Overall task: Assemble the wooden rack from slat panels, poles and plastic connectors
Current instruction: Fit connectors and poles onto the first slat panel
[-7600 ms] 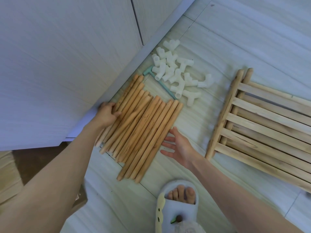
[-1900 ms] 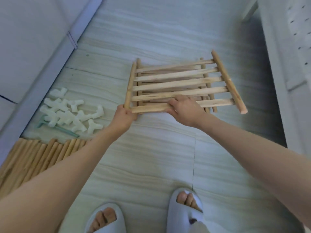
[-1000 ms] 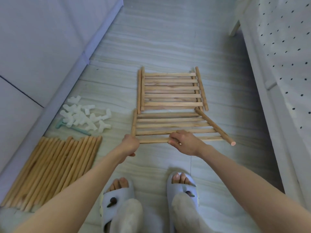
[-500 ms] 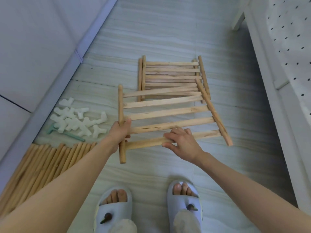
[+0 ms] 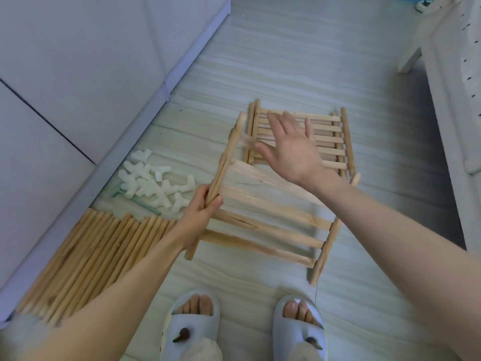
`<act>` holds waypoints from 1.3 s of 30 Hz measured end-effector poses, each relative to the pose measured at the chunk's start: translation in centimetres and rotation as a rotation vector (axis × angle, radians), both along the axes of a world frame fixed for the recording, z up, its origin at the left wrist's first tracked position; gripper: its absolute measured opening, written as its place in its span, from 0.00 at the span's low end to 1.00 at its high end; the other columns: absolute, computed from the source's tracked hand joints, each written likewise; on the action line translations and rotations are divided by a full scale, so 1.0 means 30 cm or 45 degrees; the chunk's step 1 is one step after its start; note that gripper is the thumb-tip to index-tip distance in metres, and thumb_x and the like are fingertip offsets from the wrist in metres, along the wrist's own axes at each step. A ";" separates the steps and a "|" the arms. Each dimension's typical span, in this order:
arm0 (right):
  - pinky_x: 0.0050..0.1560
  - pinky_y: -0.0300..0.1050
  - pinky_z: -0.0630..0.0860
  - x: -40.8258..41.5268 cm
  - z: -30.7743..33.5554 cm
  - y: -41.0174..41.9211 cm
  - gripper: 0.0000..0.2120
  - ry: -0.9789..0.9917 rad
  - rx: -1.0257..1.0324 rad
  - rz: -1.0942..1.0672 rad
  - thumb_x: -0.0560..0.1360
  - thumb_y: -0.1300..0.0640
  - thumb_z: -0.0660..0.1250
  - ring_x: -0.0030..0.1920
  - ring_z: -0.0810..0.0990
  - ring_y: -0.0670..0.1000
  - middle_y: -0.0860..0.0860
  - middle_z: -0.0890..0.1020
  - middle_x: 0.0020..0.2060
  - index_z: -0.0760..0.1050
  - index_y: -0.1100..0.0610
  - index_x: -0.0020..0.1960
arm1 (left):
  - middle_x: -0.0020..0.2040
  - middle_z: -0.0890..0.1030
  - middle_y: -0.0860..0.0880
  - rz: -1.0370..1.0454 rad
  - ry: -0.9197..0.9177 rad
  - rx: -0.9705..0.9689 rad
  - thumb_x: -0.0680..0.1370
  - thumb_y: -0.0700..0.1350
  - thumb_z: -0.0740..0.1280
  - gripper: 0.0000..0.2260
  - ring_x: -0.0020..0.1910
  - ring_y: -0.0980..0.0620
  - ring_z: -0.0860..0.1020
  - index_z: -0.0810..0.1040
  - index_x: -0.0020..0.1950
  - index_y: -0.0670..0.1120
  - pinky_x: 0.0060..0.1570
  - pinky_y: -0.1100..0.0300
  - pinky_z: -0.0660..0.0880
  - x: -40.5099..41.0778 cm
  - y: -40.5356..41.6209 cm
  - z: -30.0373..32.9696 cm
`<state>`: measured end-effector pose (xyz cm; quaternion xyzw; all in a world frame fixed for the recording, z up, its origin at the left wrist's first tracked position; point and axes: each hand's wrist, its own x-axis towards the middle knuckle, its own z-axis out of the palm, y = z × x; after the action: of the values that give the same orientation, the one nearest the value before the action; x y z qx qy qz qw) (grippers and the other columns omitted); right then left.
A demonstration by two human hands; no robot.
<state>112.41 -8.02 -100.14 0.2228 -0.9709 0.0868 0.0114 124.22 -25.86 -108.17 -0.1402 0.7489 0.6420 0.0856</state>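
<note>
left hand (image 5: 205,204): grips left rail of slat panel (image 5: 270,220) | panel: rails run away from person, slats crosswise | right hand (image 5: 291,147): fingers spread, holding nothing

Pale floor tiles (image 5: 299,61) with a wavy wood-grain streak run up the middle. On the left, flat white cabinet panels (image 5: 78,61) sit on a grey plinth (image 5: 182,71). On the right, a white bed frame (image 5: 447,105) carries dotted bedding (image 5: 472,48). The light is soft and even.

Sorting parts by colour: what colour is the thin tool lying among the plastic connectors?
Pale green tool, amid white connectors; head view.
</note>
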 end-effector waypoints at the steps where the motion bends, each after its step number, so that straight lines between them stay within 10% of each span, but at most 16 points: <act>1: 0.73 0.57 0.47 -0.025 -0.003 -0.021 0.29 -0.096 0.056 0.044 0.80 0.43 0.52 0.75 0.56 0.54 0.56 0.63 0.72 0.54 0.57 0.75 | 0.45 0.74 0.53 -0.032 0.013 0.018 0.80 0.43 0.61 0.06 0.41 0.66 0.73 0.70 0.57 0.48 0.41 0.77 0.68 0.003 -0.002 -0.003; 3: 0.62 0.51 0.64 -0.065 -0.021 -0.053 0.24 -0.312 0.014 0.133 0.80 0.44 0.54 0.65 0.70 0.59 0.59 0.74 0.62 0.64 0.59 0.69 | 0.45 0.73 0.52 -0.091 0.019 0.076 0.80 0.44 0.61 0.06 0.44 0.60 0.73 0.70 0.56 0.51 0.45 0.73 0.70 0.007 -0.001 -0.007; 7: 0.41 0.45 0.65 -0.071 -0.036 -0.068 0.13 -0.317 -0.369 0.177 0.81 0.52 0.56 0.47 0.76 0.61 0.55 0.77 0.40 0.74 0.59 0.52 | 0.50 0.72 0.48 -0.159 -0.023 -0.035 0.81 0.46 0.58 0.11 0.48 0.55 0.72 0.66 0.64 0.50 0.45 0.74 0.69 -0.002 -0.017 -0.032; 12: 0.37 0.47 0.64 -0.052 -0.021 -0.129 0.14 0.053 -0.249 0.208 0.81 0.47 0.53 0.47 0.78 0.60 0.55 0.82 0.45 0.73 0.53 0.58 | 0.66 0.65 0.50 -0.039 -0.179 -0.106 0.81 0.53 0.57 0.19 0.62 0.56 0.67 0.64 0.70 0.51 0.58 0.63 0.65 -0.041 -0.082 -0.134; 19: 0.25 0.35 0.58 -0.018 -0.068 -0.160 0.18 0.352 -0.228 0.374 0.77 0.47 0.55 0.24 0.77 0.58 0.52 0.80 0.30 0.80 0.55 0.48 | 0.73 0.57 0.42 -0.047 -0.426 -1.115 0.78 0.37 0.57 0.26 0.71 0.41 0.56 0.56 0.75 0.46 0.68 0.49 0.58 -0.052 -0.256 -0.303; 26: 0.36 0.45 0.62 -0.021 -0.088 -0.156 0.17 0.101 -0.023 0.288 0.80 0.43 0.50 0.48 0.80 0.59 0.51 0.83 0.47 0.72 0.48 0.61 | 0.77 0.50 0.47 -0.436 -0.408 -1.437 0.76 0.34 0.55 0.32 0.72 0.43 0.54 0.47 0.77 0.49 0.68 0.47 0.55 -0.103 -0.264 -0.357; 32: 0.37 0.45 0.62 -0.016 -0.085 -0.158 0.17 0.069 0.011 0.264 0.80 0.42 0.50 0.49 0.79 0.59 0.50 0.83 0.47 0.71 0.45 0.62 | 0.66 0.63 0.45 -0.593 -0.382 -1.363 0.77 0.34 0.57 0.20 0.60 0.43 0.67 0.63 0.69 0.45 0.57 0.52 0.70 -0.092 -0.204 -0.428; 39: 0.38 0.45 0.64 0.000 -0.070 -0.158 0.17 0.025 0.040 0.216 0.80 0.42 0.49 0.50 0.79 0.58 0.50 0.82 0.48 0.71 0.46 0.60 | 0.64 0.68 0.40 -0.021 -0.138 -0.926 0.78 0.38 0.62 0.16 0.59 0.43 0.71 0.69 0.66 0.38 0.56 0.60 0.65 -0.130 -0.187 -0.257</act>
<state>112.40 -12.77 -102.24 0.3054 -0.9496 0.0700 0.0100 120.31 -31.45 -115.86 -0.1891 0.9237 0.3248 0.0748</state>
